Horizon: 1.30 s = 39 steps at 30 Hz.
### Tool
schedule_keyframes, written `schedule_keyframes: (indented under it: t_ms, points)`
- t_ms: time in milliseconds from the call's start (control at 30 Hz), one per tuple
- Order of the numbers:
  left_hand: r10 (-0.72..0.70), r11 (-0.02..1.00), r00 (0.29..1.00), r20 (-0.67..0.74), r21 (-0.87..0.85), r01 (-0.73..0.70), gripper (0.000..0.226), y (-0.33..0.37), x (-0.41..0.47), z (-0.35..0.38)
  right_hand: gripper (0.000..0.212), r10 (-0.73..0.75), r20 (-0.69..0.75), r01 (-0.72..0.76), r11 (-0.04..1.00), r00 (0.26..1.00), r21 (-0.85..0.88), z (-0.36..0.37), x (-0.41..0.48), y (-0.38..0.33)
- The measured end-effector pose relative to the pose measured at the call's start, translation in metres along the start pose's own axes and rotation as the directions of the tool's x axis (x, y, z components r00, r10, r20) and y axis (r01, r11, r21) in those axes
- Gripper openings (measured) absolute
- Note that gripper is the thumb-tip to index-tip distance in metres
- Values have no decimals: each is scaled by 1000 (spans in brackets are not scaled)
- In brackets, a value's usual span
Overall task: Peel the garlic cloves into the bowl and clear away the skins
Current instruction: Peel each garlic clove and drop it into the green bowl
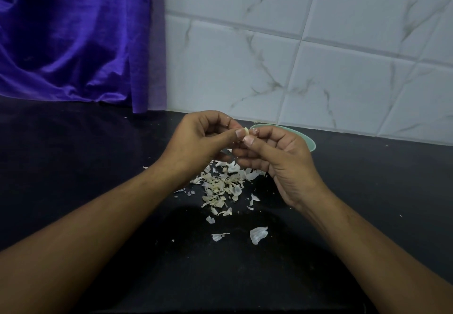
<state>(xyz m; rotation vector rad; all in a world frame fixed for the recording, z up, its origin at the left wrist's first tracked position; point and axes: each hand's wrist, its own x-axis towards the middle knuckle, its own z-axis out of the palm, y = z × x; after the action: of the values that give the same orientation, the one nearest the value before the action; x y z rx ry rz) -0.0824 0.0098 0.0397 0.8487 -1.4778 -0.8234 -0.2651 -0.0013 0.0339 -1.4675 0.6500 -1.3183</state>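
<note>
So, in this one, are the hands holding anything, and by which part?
A small garlic clove, held by opposite sides: the left hand pinches one side with thumb and fingertips, the right hand pinches the other. The fingers hide most of it.

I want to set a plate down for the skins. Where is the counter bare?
Nearly bare: the counter left of the left hand, below the purple cloth, and right of the right hand, below the tiled wall. Crowded: garlic skins between the forearms; the green bowl behind the hands, which pinch a garlic clove.

Dark counter (pixel 85 166) left of the skins (pixel 220 186) gives passage — the bowl (pixel 310 142), seemingly near the wall (pixel 318 68), blocks behind.
</note>
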Motion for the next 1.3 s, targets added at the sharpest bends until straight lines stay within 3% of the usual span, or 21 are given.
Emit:
schedule_keyframes:
  t_ms: [467,767,1000,1200,1300]
  points:
    - [-24,999,999,49,-48,26,14,-1,1,-1,14,-151,-16,149,985,988,-92,3,-3,0]
    - [85,991,995,60,102,-91,12,-7,1,2,14,-185,-13,180,969,983,-167,3,-2,3]
    - [78,971,989,125,214,-104,20,-13,2,2,13,-191,17,191,965,981,-180,5,-2,7]
    - [1,994,983,183,108,-22,15,-12,3,1,25,-169,16,169,982,986,-89,6,-1,7]
    - [2,991,985,174,135,-26,20,-12,3,1,20,-180,15,180,975,984,-131,4,-1,7]
